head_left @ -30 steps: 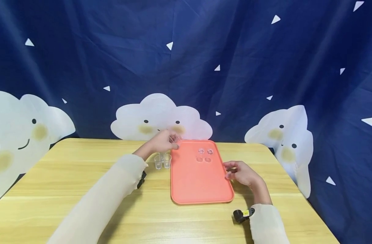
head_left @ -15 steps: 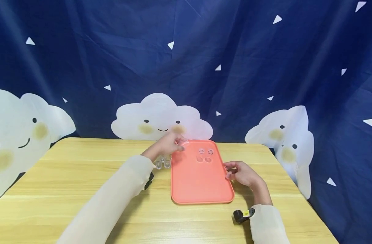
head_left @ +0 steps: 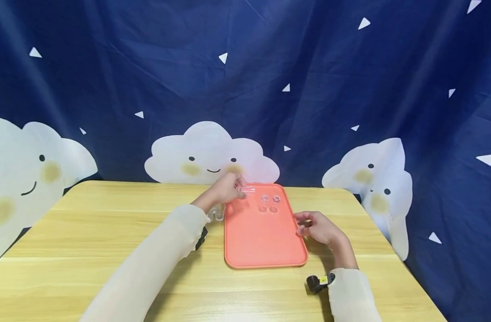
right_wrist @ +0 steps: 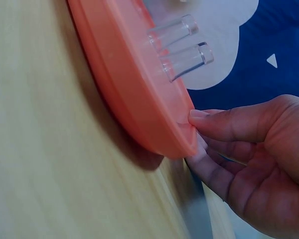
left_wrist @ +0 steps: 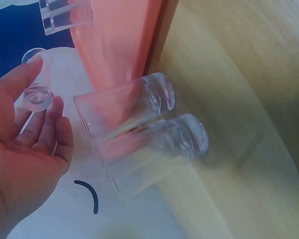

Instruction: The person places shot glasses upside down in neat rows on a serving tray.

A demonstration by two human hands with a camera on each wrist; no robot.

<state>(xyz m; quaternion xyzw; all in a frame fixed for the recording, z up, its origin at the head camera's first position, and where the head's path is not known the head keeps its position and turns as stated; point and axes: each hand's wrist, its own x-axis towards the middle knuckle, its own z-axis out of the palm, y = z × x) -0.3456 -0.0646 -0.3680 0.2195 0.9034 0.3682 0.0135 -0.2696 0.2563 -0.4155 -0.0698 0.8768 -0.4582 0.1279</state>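
My left hand (head_left: pixel 228 188) is over the far left corner of the coral tray (head_left: pixel 265 241). Between thumb and fingers it pinches a clear shot glass (left_wrist: pixel 38 89), tipped on its side in the head view. Two more clear glasses (left_wrist: pixel 132 107) stand upright on the table just left of the tray, partly hidden by the left wrist in the head view. On the tray's far half, two clear glasses (right_wrist: pixel 187 59) stand upside down. My right hand (head_left: pixel 318 227) pinches the tray's right rim, thumb on top and fingers beneath.
The pale wooden table (head_left: pixel 108 237) reaches back to a dark blue curtain (head_left: pixel 245 89) with cloud prints. A black wrist camera (head_left: pixel 318 283) on the right sleeve hangs close above the table.
My left hand has moved right, from above the tray's left edge to over its far left corner, and the held glass has tipped toward horizontal. My right hand stays at the rim.
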